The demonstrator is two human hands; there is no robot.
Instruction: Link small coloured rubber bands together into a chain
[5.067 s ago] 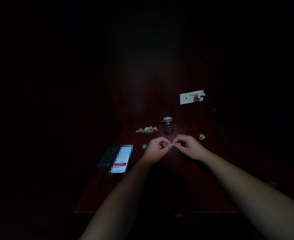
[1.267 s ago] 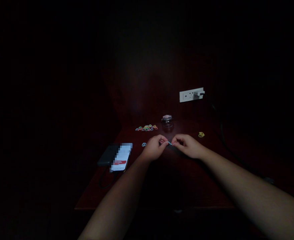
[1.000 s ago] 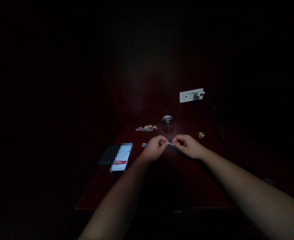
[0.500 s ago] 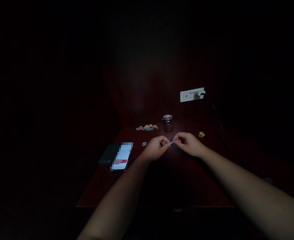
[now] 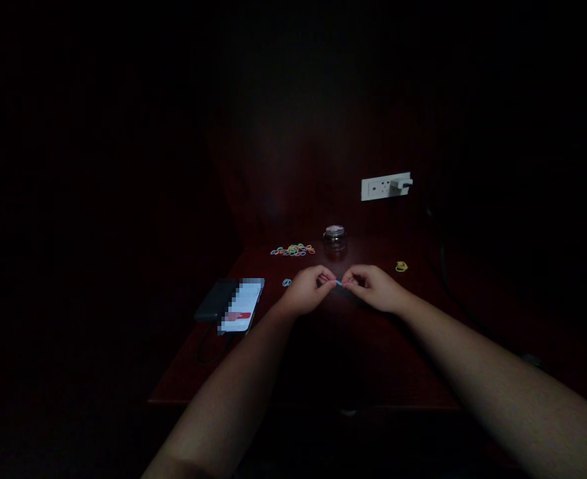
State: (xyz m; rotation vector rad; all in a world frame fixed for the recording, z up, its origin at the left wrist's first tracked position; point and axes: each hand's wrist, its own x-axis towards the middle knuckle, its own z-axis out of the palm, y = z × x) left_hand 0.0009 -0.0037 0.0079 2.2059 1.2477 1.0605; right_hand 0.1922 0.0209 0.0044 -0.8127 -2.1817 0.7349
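Observation:
Between my two hands a small light-blue elastic band is pinched, just above the dark red table. My left hand grips its left end with thumb and fingertips, and my right hand pinches the right end. Beside the left hand lie a few light-blue bands. Farther back is a loose pile of multicoloured bands. Several yellow bands rest to the right of the right hand. Behind the hands stands a clear lidded jar.
A lit phone lies at the left by a dark flat box, with a cable below them. On the back wall a white socket holds a plug. A dark cord runs down at the right. The table's front edge crosses below.
Both hands keep hold of the blue band. The band's tilt has changed, its left end now being higher, and a little more of it shows between the fingertips. The view has shifted slightly.

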